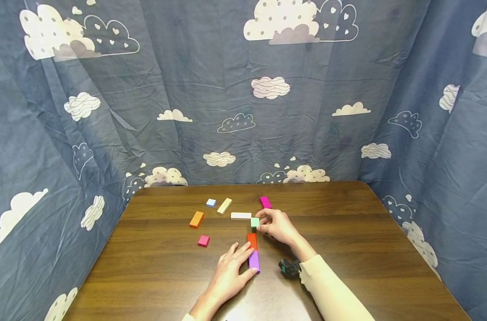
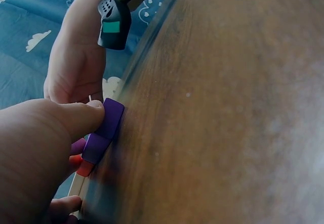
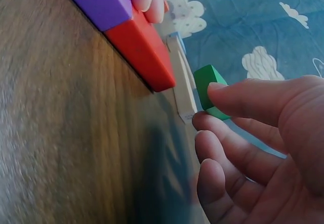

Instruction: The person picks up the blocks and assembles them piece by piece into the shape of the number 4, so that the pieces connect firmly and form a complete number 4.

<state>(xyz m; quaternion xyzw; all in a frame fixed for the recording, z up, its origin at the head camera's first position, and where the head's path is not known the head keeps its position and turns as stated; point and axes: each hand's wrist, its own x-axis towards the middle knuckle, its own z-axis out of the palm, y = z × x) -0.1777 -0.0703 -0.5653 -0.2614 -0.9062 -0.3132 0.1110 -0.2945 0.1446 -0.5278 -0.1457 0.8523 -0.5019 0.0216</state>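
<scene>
Between its thumb and fingers my right hand (image 1: pixel 280 228) pinches a small green block (image 3: pixel 207 81), above the table near the far end of a red block (image 3: pixel 147 51). End to end with the red one lies a purple block (image 1: pixel 254 262). My left hand (image 1: pixel 230 273) holds the purple block, its thumb at the near end and a fingertip by the joint with the red block. Just behind the green block is a white block (image 1: pixel 241 216).
Around the wooden table (image 1: pixel 155 276) lie orange (image 1: pixel 197 220), crimson (image 1: pixel 203 241), light blue (image 1: pixel 210 203), cream (image 1: pixel 224 206) and magenta (image 1: pixel 265 202) blocks. A black wrist device (image 1: pixel 289 268) hangs under the right wrist. Cloud-printed curtains (image 1: pixel 211 102) stand behind and beside the table.
</scene>
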